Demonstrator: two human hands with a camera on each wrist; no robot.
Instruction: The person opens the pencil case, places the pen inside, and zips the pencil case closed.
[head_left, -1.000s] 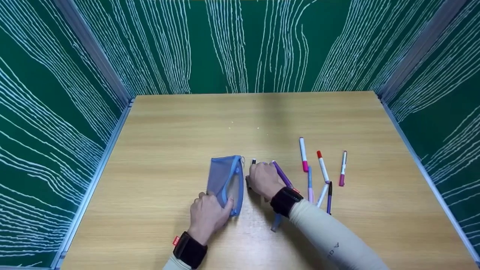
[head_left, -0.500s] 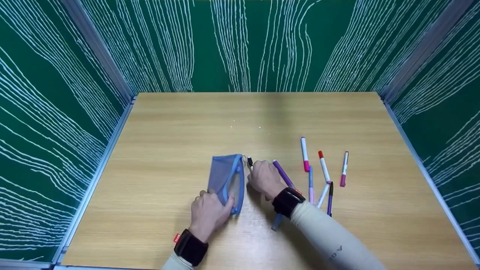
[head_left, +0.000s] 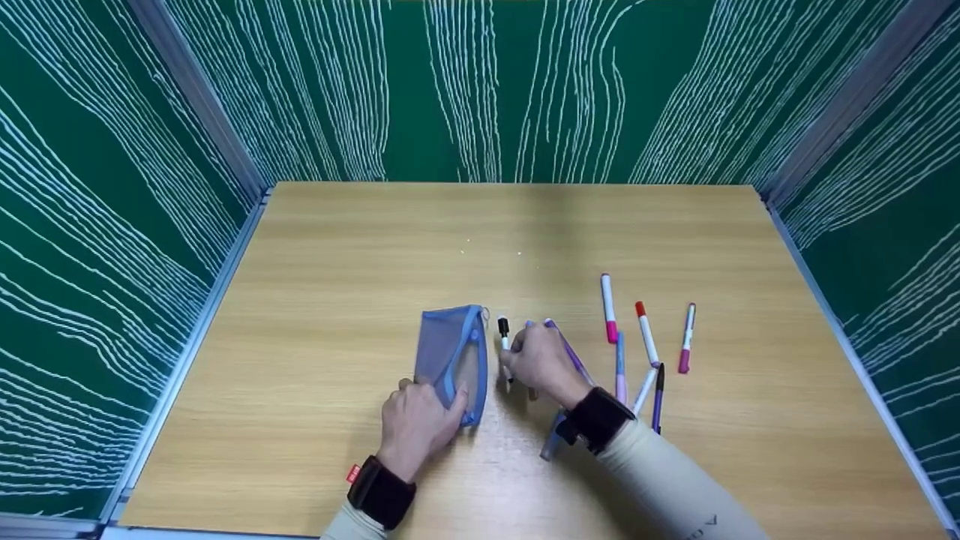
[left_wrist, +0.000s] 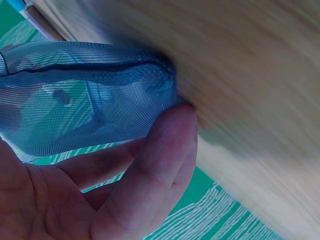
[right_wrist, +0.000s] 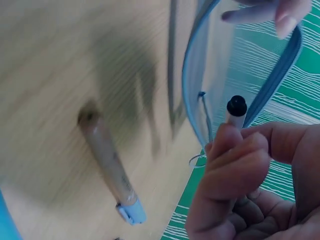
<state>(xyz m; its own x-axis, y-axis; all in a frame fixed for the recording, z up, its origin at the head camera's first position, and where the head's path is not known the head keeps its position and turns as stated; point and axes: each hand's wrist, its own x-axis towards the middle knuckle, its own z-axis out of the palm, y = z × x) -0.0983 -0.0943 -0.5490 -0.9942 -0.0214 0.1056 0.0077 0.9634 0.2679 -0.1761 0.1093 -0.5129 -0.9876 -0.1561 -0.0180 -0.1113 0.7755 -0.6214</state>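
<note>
Right hand (head_left: 541, 361) pinches a black-capped white marker (head_left: 505, 339) between thumb and curled fingers (right_wrist: 235, 165), cap end up and away from the person, long axis running near-to-far and tilted slightly left. Cap tip sits just beside the open mouth of the blue mesh pouch (head_left: 448, 354), not inside it. Left hand (head_left: 415, 427) grips the pouch's near end, thumb (left_wrist: 155, 170) curled over the mesh, fingers underneath; the pouch's long axis also runs near-to-far, zipper edge (right_wrist: 192, 80) facing right toward the marker, mouth held apart.

Both sit near the middle of the wooden table (head_left: 337, 247), slightly toward the near edge. Wide bare wood lies left of the pouch and beyond it to the far edge.

Right of the right hand, a purple marker (head_left: 564, 346) lies partly under the wrist, then a loose group: pink-capped marker (head_left: 607, 309), red-capped marker (head_left: 645, 333), and 1 with a dark-red end (head_left: 686, 337) furthest right, all roughly near-to-far. In the right wrist view, a tan marker with a light-blue end (right_wrist: 112, 170) lies on the wood, blurred. Green panels with white lines (head_left: 480, 90) wall 3 sides.
</note>
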